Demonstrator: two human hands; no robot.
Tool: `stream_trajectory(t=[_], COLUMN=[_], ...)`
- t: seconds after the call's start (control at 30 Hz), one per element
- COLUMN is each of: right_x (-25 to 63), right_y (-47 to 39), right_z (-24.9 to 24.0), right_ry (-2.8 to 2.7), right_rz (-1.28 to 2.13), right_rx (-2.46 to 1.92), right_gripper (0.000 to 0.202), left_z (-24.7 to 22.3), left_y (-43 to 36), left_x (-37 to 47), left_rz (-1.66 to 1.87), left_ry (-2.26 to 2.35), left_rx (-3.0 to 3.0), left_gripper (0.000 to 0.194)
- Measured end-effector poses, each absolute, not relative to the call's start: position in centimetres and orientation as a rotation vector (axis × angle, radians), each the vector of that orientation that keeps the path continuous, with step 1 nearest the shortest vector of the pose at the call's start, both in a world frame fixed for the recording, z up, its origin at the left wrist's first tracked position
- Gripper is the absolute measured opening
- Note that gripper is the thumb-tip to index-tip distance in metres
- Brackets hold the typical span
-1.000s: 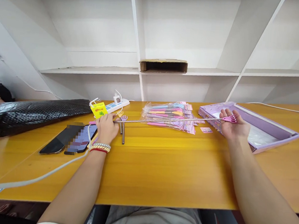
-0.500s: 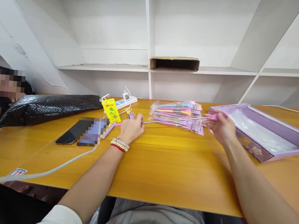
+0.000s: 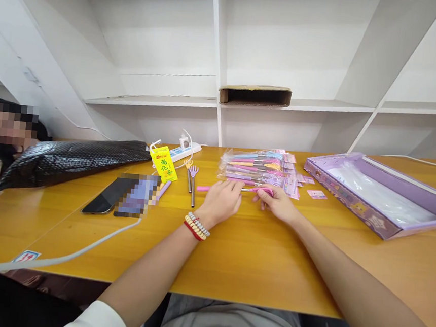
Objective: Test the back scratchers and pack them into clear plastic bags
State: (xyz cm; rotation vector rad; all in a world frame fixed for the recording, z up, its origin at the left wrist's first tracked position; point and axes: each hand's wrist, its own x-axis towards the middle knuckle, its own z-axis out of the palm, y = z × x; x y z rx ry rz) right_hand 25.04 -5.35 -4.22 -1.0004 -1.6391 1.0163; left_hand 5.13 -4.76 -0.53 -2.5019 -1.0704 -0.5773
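Between my two hands, level above the table, is a pink telescopic back scratcher. My left hand is wrapped round its shaft by the handle, and my right hand pinches its pink claw end. Only a short piece of metal rod shows between them. Just left of my left hand lie two loose back scratchers, one with an orange claw and one with a purple claw. Beyond my hands sits a pile of bagged back scratchers in several colours. Small pink cards lie right of it.
At the right stands a purple display box with clear plastic bags inside. A yellow drink carton, a power strip, phones and a black bubble mailer are on the left, where a person sits. A white cable crosses the table.
My hands have come together, my right hand moving left and my left hand slightly right. The back scratcher's long extended rod is now much shorter.
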Motion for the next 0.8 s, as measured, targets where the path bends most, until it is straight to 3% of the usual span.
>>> stream_trajectory(t=[0.17,0.6,0.8], right_x=[25.9,26.0,26.4], right_y=[-4.9,-4.8,-4.7], right_z=[-4.2,-4.7,-4.4], right_ry=[-1.578,-1.158,-1.312], right_rz=[1.077,1.263,1.100], right_rx=[-1.017,-0.994,-1.043], right_gripper=[0.040,0.036,0.037], left_z=[-1.8,-2.4,-2.6], left_y=[-3.4,-3.1,-3.4], left_x=[4.8,4.8,5.1], left_rz=[-0.683,-0.704,-0.653], left_ry=[-0.921,-1.066,-1.096], left_rx=[-2.574,-2.511,-2.557], left_gripper=[0.027,0.031,0.034])
